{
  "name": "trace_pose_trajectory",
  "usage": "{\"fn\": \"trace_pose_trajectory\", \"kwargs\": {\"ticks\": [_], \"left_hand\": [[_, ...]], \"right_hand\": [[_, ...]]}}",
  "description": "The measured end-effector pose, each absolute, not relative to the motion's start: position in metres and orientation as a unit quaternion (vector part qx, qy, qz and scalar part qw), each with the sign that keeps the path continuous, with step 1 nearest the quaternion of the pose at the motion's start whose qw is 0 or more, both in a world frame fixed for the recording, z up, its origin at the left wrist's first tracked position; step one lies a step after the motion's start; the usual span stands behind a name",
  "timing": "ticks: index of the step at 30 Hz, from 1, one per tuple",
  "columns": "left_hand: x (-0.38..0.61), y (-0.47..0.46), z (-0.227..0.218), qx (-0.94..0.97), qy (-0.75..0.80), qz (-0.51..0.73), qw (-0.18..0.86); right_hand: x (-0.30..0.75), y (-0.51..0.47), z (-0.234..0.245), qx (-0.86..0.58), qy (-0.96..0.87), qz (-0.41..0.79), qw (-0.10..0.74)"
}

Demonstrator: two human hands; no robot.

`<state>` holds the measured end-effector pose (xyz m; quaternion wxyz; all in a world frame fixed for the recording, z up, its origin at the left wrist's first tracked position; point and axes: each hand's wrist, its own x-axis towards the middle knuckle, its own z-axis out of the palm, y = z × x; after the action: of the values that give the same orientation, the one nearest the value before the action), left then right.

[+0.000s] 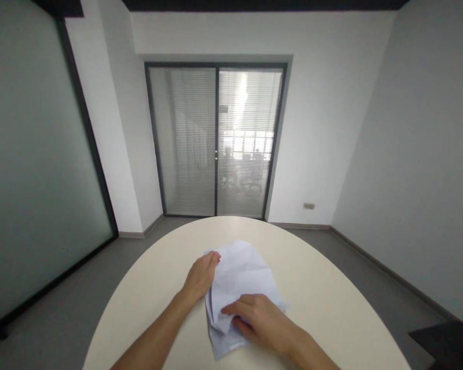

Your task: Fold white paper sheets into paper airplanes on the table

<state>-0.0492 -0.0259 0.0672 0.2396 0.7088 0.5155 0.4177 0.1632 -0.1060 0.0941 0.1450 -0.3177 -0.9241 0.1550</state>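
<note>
My left hand (200,275) is at the upper left edge of a white sheet (243,275), fingertips by the border, can't tell if pinching. Sheet lies creased and layered on the round surface (146,293), paper or thin cloth unclear; probably light, floppy, easy to crumple, so best taken by the layered left edge with flat fingers. My right hand (257,316) is over its lower part, fingers loosely bent, thumb apart, nothing visibly clasped.
</note>
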Motion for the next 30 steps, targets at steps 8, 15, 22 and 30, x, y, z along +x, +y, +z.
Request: {"fn": "trace_pose_trajectory", "kwargs": {"ticks": [8,15,22,30], "left_hand": [[-0.047,-0.014,0.057,0.637,0.536,0.466,0.299],[-0.045,-0.027,0.067,0.704,0.626,0.294,0.161],[-0.025,-0.045,0.051,0.839,0.519,0.139,0.083],[-0.029,-0.045,0.039,0.838,0.530,0.077,0.109]], "right_hand": [[0.161,-0.110,0.098,-0.305,-0.920,0.162,0.184],[0.162,-0.111,0.094,-0.240,-0.950,0.148,0.134],[0.154,-0.110,0.083,-0.244,-0.935,0.236,0.099],[0.144,-0.116,0.118,-0.369,-0.887,0.271,0.059]]}}
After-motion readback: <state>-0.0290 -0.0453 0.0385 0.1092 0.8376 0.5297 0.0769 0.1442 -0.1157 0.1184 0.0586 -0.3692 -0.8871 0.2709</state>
